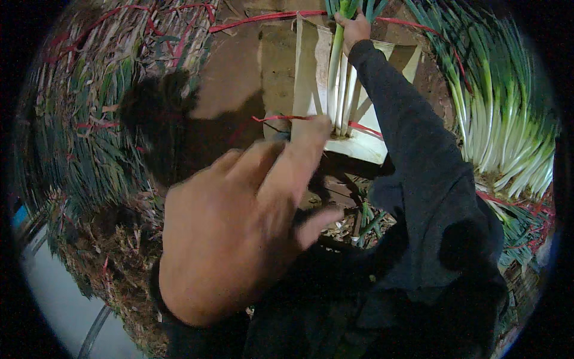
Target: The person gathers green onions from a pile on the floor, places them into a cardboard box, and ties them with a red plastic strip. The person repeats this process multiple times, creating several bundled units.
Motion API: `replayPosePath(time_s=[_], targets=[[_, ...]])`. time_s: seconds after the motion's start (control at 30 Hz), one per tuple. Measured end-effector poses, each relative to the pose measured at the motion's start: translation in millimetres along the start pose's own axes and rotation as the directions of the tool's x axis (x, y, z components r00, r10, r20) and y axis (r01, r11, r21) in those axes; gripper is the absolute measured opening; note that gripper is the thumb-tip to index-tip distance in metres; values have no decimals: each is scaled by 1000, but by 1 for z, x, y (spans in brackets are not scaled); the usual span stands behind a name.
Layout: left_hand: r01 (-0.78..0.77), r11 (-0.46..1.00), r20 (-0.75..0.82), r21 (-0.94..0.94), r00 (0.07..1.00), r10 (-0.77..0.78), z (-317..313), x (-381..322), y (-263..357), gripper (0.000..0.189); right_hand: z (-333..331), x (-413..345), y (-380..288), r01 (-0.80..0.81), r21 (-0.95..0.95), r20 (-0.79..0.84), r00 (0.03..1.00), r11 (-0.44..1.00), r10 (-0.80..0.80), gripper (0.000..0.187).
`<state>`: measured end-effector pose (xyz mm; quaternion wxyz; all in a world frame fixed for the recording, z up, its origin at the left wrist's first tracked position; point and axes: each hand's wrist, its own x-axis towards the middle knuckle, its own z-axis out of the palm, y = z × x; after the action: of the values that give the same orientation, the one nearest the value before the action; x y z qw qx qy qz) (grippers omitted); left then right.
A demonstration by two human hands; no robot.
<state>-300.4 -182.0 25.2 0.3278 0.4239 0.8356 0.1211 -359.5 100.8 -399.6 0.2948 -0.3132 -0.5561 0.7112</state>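
Note:
My right hand (356,30) grips a few green onions (343,85) near their green tops, at the top of the view. Their white stems point down over a pale board or sheet (367,146), with the root ends near its lower edge. My left hand (242,224) is large and slightly blurred in front of the camera, its back up, its fingers apart and pointing towards the root ends. It holds nothing that I can see. A red tie strip (278,117) runs across the pale board, passing by the lower stems, and partly hidden by my left hand's fingertip.
At the right lies a pile of cleaned green onions (489,112). Untrimmed onions with dry leaves (103,89) are heaped at the left, roots and soil (112,264) below them. Another red strip (269,19) crosses the top. Leaf scraps (374,224) lie beneath the board.

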Motion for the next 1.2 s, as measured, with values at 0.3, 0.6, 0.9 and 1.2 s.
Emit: replayPosePath(time_s=[0.3,0.6,0.9,1.2], targets=[[-128,992,158,-10,979,128,4,21,0,77,-35,31,81,167,-860,120,985,483,-126,75],[-387,904,-117,181,904,410,36,14,-28,45,0,-34,57,336,-883,300,941,329,-156,54],[-279,959,77,46,958,275,25,18,-18,67,-13,-28,74,558,-830,545,810,2,217,57],[-433,892,-77,133,892,445,50,9,-24,49,-33,-35,43,928,-366,817,354,-64,456,50]])
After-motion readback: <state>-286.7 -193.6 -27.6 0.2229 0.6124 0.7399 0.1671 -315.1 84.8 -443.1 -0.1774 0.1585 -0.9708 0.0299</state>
